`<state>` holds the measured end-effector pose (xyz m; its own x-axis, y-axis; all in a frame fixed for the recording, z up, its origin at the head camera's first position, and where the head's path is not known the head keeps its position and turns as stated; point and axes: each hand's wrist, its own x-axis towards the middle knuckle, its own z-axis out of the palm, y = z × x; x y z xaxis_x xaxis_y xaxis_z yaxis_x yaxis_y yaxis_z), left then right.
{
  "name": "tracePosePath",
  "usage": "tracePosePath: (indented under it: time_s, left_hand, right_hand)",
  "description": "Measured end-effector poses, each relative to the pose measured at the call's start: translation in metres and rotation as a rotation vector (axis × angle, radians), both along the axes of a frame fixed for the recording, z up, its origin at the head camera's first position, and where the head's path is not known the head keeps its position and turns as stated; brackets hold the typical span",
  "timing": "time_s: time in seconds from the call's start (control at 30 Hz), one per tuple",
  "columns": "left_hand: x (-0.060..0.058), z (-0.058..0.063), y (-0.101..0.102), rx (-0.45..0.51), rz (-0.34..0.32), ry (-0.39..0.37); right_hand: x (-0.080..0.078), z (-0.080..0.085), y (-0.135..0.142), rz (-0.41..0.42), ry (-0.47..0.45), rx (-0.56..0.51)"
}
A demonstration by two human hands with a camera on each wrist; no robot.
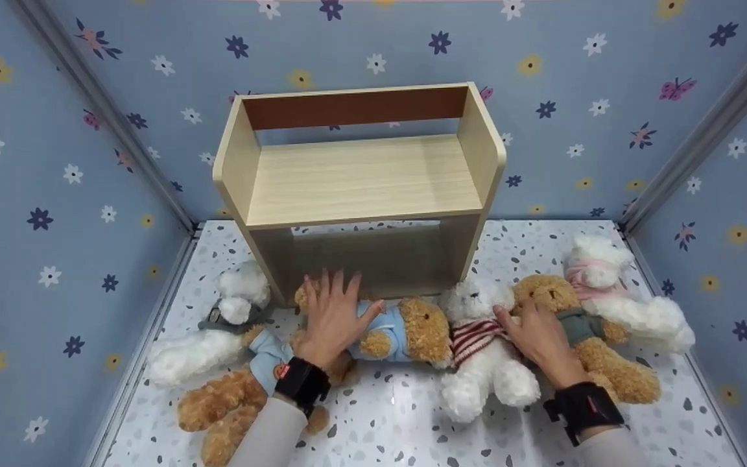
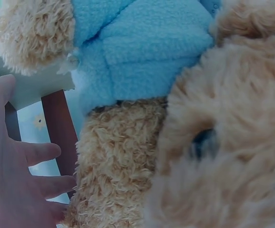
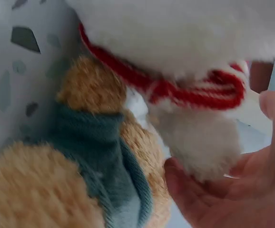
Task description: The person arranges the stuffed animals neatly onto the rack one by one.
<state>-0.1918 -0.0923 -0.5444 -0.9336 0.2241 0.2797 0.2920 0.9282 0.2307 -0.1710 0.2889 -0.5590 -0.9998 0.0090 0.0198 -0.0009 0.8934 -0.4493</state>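
Nearest: 2 lt sleeves [image 1: 270, 431] w/ black wrist bands [image 1: 305, 384], reaching fwd over a white speckled bench [image 1: 393, 421]. Brown bear [image 1: 244, 384] in lt-blue top lies to the L, legs twd camera, partly covered by L arm. L hand [image 1: 331, 324] lies just R of it, over the toys: grip wide, fingers spread & pointing away, thumb out to the side by tan bear [image 1: 390, 329] in blue top. L wrist cam: tan fur & blue cloth close up, one eye showing, fingertips right by the fur; can't tell if touching.

R hand [image 1: 542, 337] is btwn striped-top bear [image 1: 477, 344] (white, red/white knit) & green-top bear [image 1: 584, 337] (tan). Grip wide & loose; R wrist cam has a white paw [image 3: 197, 142] of the striped one in the gap btwn thumb & fingers, can't tell how firm the contact is. Striped-top bear lies legs twd camera; tan bear lies sideways, head up against it.

Bit farther: far L, dark-vest bear [image 1: 218, 340], white; far R, pink-scarf bear [image 1: 620, 301], also white, just behind green-top one, legs to the R.

Behind: 2-tier pale wood shelf [image 1: 364, 175], reddish-brown strip up top at back.

Farthest: blue walls [image 1: 373, 39] w/ flowers & butterflies.
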Motion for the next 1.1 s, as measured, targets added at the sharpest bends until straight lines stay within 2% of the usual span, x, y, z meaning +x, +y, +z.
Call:
tracePosePath:
  time_s: [0.13, 0.23, 0.4, 0.57, 0.77, 0.87, 1.1]
  left_hand:
    - [0.0, -0.004, 0.0, -0.028, 0.002, 0.011]
    - [0.001, -0.006, 0.0, -0.054, 0.005, 0.019]
    - [0.002, -0.009, -0.002, -0.08, 0.009, 0.021]
    - [0.002, -0.011, -0.003, -0.081, 0.011, 0.002]
    - [0.003, -0.013, -0.004, -0.08, 0.01, 0.027]
    - [0.003, -0.014, -0.005, -0.089, 0.01, 0.036]
    - [0.002, -0.014, -0.005, -0.077, 0.01, 0.003]
  right_hand:
    - [0.003, -0.008, -0.002, 0.0, -0.155, 0.02]
    - [0.004, -0.01, -0.003, 0.011, -0.234, 0.035]
    - [0.001, -0.009, -0.003, 0.03, -0.317, 0.025]
    - [-0.006, -0.01, -0.001, 0.05, -0.393, -0.039]
    - [-0.008, -0.014, 0.0, 0.054, -0.411, -0.167]
    - [-0.007, -0.017, -0.001, 0.027, -0.404, -0.234]
    - [-0.004, -0.022, 0.002, 0.022, -0.35, -0.343]
